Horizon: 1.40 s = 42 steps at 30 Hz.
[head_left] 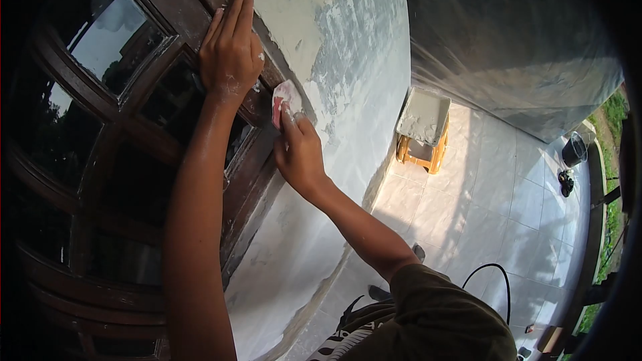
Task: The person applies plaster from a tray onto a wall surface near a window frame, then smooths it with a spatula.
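My left hand (233,50) lies flat against the dark wooden window frame (184,0), its fingers stretched out along the frame's edge beside the wall. White smears mark its skin. Below it and to the right, my right hand (299,150) grips a small scraper (285,101) with red and whitish parts, coated with pale paste. The scraper touches the strip where the frame meets the plastered wall (358,40). Grey patches and rough pale filler show on that wall.
A tray of pale paste (424,115) rests on an orange-yellow stool (431,160) on the tiled floor (461,207). Dark sheeting (508,33) hangs beyond. A black bucket (574,150) stands at the far right, near a small dark object. A black cable (506,281) curves over the floor.
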### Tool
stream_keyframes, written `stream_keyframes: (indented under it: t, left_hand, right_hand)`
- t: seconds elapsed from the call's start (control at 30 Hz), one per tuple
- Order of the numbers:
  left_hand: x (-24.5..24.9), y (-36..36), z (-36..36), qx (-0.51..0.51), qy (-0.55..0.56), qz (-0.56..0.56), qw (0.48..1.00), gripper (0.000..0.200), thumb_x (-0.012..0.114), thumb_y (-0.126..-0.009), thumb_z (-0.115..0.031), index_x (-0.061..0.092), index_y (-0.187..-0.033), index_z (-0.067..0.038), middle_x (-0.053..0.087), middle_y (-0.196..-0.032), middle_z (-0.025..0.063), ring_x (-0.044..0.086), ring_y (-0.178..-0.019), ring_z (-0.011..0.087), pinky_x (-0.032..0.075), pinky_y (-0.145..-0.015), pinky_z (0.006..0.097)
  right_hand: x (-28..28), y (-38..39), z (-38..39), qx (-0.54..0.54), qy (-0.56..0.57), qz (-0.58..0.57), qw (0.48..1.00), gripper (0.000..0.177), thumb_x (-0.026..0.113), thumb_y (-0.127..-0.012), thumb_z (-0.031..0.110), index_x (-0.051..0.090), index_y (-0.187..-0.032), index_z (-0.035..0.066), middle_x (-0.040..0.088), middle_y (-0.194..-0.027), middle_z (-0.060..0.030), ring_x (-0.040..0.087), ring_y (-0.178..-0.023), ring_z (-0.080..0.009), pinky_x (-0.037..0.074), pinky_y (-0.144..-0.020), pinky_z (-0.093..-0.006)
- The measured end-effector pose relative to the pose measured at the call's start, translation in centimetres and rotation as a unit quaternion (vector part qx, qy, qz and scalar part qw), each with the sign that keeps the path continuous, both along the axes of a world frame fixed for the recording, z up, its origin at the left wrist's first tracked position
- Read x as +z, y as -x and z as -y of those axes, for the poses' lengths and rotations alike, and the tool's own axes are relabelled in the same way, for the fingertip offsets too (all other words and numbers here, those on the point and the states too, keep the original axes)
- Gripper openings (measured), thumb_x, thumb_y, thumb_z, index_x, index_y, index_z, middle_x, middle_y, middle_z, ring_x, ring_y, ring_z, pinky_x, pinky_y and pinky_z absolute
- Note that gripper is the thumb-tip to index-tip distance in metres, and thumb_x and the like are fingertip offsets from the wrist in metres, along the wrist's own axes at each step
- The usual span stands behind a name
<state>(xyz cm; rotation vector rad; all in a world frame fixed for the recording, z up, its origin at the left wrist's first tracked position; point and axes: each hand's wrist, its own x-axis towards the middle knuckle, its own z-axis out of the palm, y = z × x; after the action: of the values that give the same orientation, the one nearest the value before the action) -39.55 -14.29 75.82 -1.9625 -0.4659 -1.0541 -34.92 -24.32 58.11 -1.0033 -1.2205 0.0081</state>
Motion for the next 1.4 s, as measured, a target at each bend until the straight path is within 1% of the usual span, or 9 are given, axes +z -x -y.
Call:
stream_keyframes:
  t: [0.1, 0.2, 0.3, 0.6, 0.73, 0.83, 1.0, 1.13, 1.4]
  left_hand:
    - [0.1, 0.1, 0.1, 0.006, -0.002, -0.004, 1.0, 0.051, 0.047, -0.085, -0.002, 0.056, -0.136, -0.001, 0.055, -0.142, 0.0141, 0.058, -0.124, 0.0318, 0.044, -0.109, 0.0444]
    - [0.1, 0.1, 0.1, 0.007, 0.005, -0.002, 1.0, 0.051, 0.047, -0.085, -0.002, 0.056, -0.135, -0.001, 0.055, -0.142, 0.0136, 0.058, -0.124, 0.0318, 0.044, -0.109, 0.0444]
    - [0.1, 0.0, 0.2, 0.002, 0.005, 0.001, 1.0, 0.051, 0.047, -0.085, -0.002, 0.056, -0.135, -0.001, 0.055, -0.142, 0.0135, 0.058, -0.124, 0.0319, 0.044, -0.109, 0.0444]
    - [0.1, 0.1, 0.2, 0.0, 0.008, 0.0, 1.0, 0.052, 0.048, -0.085, -0.003, 0.055, -0.137, -0.002, 0.055, -0.142, 0.015, 0.058, -0.124, 0.0322, 0.044, -0.109, 0.0446]
    - [0.1, 0.1, -0.1, -0.003, -0.006, -0.001, 1.0, 0.052, 0.048, -0.086, -0.003, 0.054, -0.137, -0.002, 0.055, -0.142, 0.0147, 0.058, -0.124, 0.0322, 0.044, -0.109, 0.0445]
    - [0.1, 0.1, 0.1, 0.006, 0.001, 0.0, 1.0, 0.052, 0.047, -0.085, -0.003, 0.055, -0.137, -0.002, 0.055, -0.142, 0.0142, 0.058, -0.124, 0.032, 0.044, -0.108, 0.0444]
    - [0.1, -0.1, 0.1, 0.002, 0.003, 0.005, 1.0, 0.052, 0.047, -0.085, -0.003, 0.055, -0.136, -0.002, 0.055, -0.142, 0.0134, 0.058, -0.124, 0.0323, 0.044, -0.109, 0.0443]
    - [0.1, 0.0, 0.2, 0.002, 0.006, 0.004, 1.0, 0.051, 0.047, -0.085, -0.003, 0.056, -0.136, -0.001, 0.055, -0.142, 0.0138, 0.058, -0.124, 0.0325, 0.044, -0.108, 0.0441]
    - [0.0, 0.0, -0.1, -0.006, -0.006, 0.001, 1.0, 0.051, 0.047, -0.086, -0.003, 0.056, -0.136, -0.002, 0.057, -0.141, 0.0133, 0.059, -0.123, 0.0321, 0.045, -0.108, 0.044]
  right_hand:
    - [0.4, -0.3, 2.7, 0.057, 0.002, -0.014, 0.998, 0.055, 0.062, -0.077, -0.008, 0.058, -0.132, -0.003, 0.053, -0.078, -0.0146, 0.055, -0.069, -0.0284, 0.047, -0.065, -0.035]
    - [2.4, -3.2, 0.3, -0.032, -0.071, -0.071, 0.994, 0.054, 0.06, -0.077, -0.011, 0.059, -0.131, -0.003, 0.051, -0.076, -0.0118, 0.054, -0.063, -0.0189, 0.045, -0.058, -0.0313]
    - [4.2, -5.6, -4.0, -0.139, -0.095, -0.016, 0.986, 0.048, 0.057, -0.075, -0.012, 0.061, -0.123, -0.005, 0.055, -0.082, -0.0169, 0.057, -0.075, -0.0318, 0.048, -0.066, -0.0379]
    - [0.7, 0.2, -2.0, -0.067, 0.018, 0.006, 0.998, 0.055, 0.058, -0.075, -0.009, 0.054, -0.13, -0.005, 0.056, -0.094, -0.0223, 0.057, -0.087, -0.0415, 0.05, -0.074, -0.0483]
    - [-0.4, 1.5, 3.0, 0.0, -0.002, -0.021, 1.0, 0.056, 0.059, -0.076, -0.01, 0.055, -0.132, -0.005, 0.056, -0.088, -0.0197, 0.059, -0.078, -0.0359, 0.05, -0.067, -0.0414]
    - [0.9, -0.6, 2.9, -0.008, -0.037, -0.096, 0.995, 0.057, 0.06, -0.078, -0.011, 0.057, -0.134, -0.001, 0.052, -0.076, -0.0143, 0.055, -0.064, -0.0228, 0.046, -0.058, -0.0327]
    - [3.8, -4.5, -3.7, -0.147, -0.114, 0.004, 0.983, 0.051, 0.058, -0.075, -0.013, 0.059, -0.126, -0.004, 0.055, -0.087, -0.0175, 0.057, -0.079, -0.0317, 0.049, -0.068, -0.0388]
    - [2.6, -2.2, -6.1, -0.122, -0.08, 0.015, 0.989, 0.052, 0.059, -0.074, -0.011, 0.057, -0.125, -0.002, 0.057, -0.093, -0.0211, 0.057, -0.087, -0.0395, 0.05, -0.075, -0.0474]
    - [-0.5, 0.3, 3.4, 0.0, 0.007, -0.034, 0.999, 0.056, 0.059, -0.076, -0.012, 0.057, -0.131, -0.004, 0.053, -0.084, -0.0175, 0.056, -0.073, -0.0314, 0.047, -0.065, -0.038]
